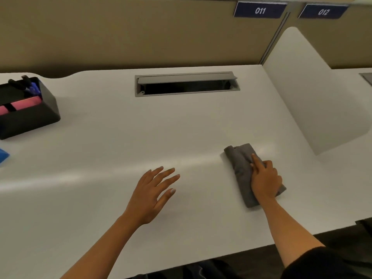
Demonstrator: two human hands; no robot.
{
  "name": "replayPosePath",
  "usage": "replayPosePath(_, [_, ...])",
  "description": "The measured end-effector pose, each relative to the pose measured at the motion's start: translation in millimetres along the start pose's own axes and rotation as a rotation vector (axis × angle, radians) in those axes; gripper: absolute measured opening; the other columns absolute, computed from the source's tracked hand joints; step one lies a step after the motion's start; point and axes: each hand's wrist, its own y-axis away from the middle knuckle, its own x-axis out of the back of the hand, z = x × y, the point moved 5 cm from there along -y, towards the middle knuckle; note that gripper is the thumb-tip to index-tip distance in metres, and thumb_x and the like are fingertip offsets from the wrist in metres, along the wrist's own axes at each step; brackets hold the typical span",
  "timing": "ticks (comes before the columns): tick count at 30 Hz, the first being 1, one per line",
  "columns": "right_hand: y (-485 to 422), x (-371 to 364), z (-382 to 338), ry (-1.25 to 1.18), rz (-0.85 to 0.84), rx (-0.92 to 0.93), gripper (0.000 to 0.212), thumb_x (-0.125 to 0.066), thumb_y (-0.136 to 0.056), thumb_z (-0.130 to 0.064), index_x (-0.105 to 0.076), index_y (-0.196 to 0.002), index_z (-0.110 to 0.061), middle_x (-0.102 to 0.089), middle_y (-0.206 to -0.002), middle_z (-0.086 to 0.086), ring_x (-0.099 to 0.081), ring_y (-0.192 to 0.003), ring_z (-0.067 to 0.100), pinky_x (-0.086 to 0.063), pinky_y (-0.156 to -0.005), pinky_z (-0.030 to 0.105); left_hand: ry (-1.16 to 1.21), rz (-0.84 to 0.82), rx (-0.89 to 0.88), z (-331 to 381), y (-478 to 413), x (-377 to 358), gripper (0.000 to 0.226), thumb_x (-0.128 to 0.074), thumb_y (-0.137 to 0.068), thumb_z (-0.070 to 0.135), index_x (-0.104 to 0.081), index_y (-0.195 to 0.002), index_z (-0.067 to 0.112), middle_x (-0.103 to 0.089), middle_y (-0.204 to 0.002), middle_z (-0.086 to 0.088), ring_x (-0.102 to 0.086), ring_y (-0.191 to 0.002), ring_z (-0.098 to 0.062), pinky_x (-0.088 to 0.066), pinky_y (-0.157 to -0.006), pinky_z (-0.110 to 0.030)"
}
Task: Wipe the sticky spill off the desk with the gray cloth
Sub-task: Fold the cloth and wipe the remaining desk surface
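A folded gray cloth [240,168] lies on the white desk [112,141], right of centre. My right hand [265,180] rests on top of the cloth, fingers curled into it and the index finger stretched along the fabric. My left hand [155,193] hovers flat just above the desk to the left of the cloth, fingers spread and holding nothing. I cannot make out a spill on the desk; only a pale sheen runs across the surface near the cloth.
A black desk organiser [28,109] with pink and blue items stands at the far left. A grey cable slot [187,83] with its lid raised is at the back centre. A white divider panel [314,93] stands to the right. A blue object [3,157] pokes in at the left edge.
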Motion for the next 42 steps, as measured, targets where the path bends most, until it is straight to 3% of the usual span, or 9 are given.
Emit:
replayPosePath(5, [-51.2, 15.8, 15.4, -0.056, 0.166, 0.049, 0.032, -0.054, -0.098, -0.026, -0.059, -0.130, -0.027, -0.058, -0.093, 0.013, -0.052, -0.060, 0.029, -0.046, -0.057, 0.039, -0.008, -0.020, -0.023, 22.2, -41.7, -15.8, 0.045, -0.025, -0.104, 0.052, -0.043, -0.143, 0.040, -0.035, -0.153, 0.018, -0.026, -0.145, -0.011, -0.020, -0.117, -0.039])
replayPosePath(12, [-136.9, 21.4, 41.6, -0.114, 0.229, 0.007, 0.033, -0.048, -0.100, -0.029, -0.056, -0.133, -0.031, -0.057, -0.098, 0.012, -0.055, -0.067, 0.030, -0.049, -0.062, 0.043, -0.013, -0.043, -0.067, 60.1, -93.9, -44.8, 0.043, -0.026, -0.104, 0.051, -0.041, -0.144, 0.042, -0.034, -0.154, 0.019, -0.027, -0.144, -0.010, -0.019, -0.117, -0.039])
replayPosePath(23, [-197.9, -6.5, 79.0, -0.112, 0.086, -0.149, 0.035, -0.043, -0.101, -0.033, -0.052, -0.135, -0.031, -0.056, -0.111, 0.013, -0.055, -0.086, 0.034, -0.043, -0.075, 0.046, -0.061, -0.032, -0.093, 93.1, -152.5, -64.5, 0.044, -0.028, -0.104, 0.049, -0.048, -0.141, 0.036, -0.044, -0.149, 0.013, -0.033, -0.141, -0.016, -0.026, -0.115, -0.040])
replayPosePath(26, [-196.3, -20.8, 85.2, 0.035, -0.034, -0.102, 0.045, -0.041, -0.101, -0.036, -0.040, -0.144, -0.025, -0.047, -0.134, 0.017, -0.047, -0.109, 0.039, -0.035, -0.092, 0.049, -0.073, -0.030, -0.095, 97.7, -158.7, -68.0, 0.044, -0.029, -0.104, 0.049, -0.048, -0.141, 0.035, -0.044, -0.149, 0.013, -0.035, -0.140, -0.018, -0.029, -0.114, -0.043])
replayPosePath(30, [-188.3, -24.1, 76.1, 0.032, -0.057, 0.070, 0.054, -0.035, -0.100, -0.046, -0.032, -0.148, -0.023, -0.031, -0.153, 0.015, -0.026, -0.139, 0.040, -0.016, -0.112, 0.054, -0.074, -0.020, -0.090, 102.9, -159.7, -70.8, 0.044, -0.029, -0.104, 0.049, -0.048, -0.141, 0.035, -0.044, -0.149, 0.012, -0.035, -0.140, -0.017, -0.030, -0.114, -0.044])
replayPosePath(33, [-175.3, -29.7, 65.2, 0.017, -0.135, 0.233, 0.067, -0.024, -0.094, -0.060, -0.027, -0.151, -0.025, -0.027, -0.157, 0.009, -0.020, -0.145, 0.033, -0.008, -0.116, 0.049, -0.079, -0.017, -0.090, 104.7, -158.6, -72.6, 0.044, -0.030, -0.104, 0.049, -0.048, -0.141, 0.035, -0.045, -0.149, 0.012, -0.036, -0.140, -0.018, -0.031, -0.113, -0.045])
replayPosePath(36, [-165.5, -40.1, 65.6, -0.017, -0.242, 0.241, 0.079, -0.024, -0.089, -0.069, -0.013, -0.154, -0.025, -0.018, -0.161, 0.002, -0.013, -0.148, 0.028, -0.001, -0.118, 0.044, -0.087, -0.018, -0.079, 103.2, -157.9, -74.8, 0.043, -0.030, -0.104, 0.049, -0.047, -0.141, 0.036, -0.043, -0.150, 0.012, -0.035, -0.140, -0.018, -0.029, -0.114, -0.044])
replayPosePath(39, [-174.7, -45.7, 72.0, -0.029, -0.318, 0.234, 0.078, -0.014, -0.089, -0.070, -0.006, -0.154, -0.027, -0.011, -0.162, 0.000, -0.007, -0.149, 0.027, -0.002, -0.119, 0.046, -0.111, -0.021, -0.074, 100.6, -158.0, -75.5, 0.043, -0.030, -0.104, 0.049, -0.047, -0.142, 0.036, -0.042, -0.150, 0.013, -0.034, -0.141, -0.018, -0.025, -0.116, -0.041])
replayPosePath(42, [-188.1, -49.1, 75.5, -0.034, -0.405, 0.214, 0.070, -0.019, -0.096, -0.063, -0.002, -0.154, -0.029, -0.004, -0.163, -0.002, 0.000, -0.149, 0.027, 0.001, -0.119, 0.048, -0.134, -0.032, -0.077, 98.7, -157.4, -76.4, 0.045, -0.030, -0.104, 0.049, -0.046, -0.143, 0.034, -0.042, -0.151, 0.012, -0.034, -0.142, -0.019, -0.023, -0.117, -0.041])
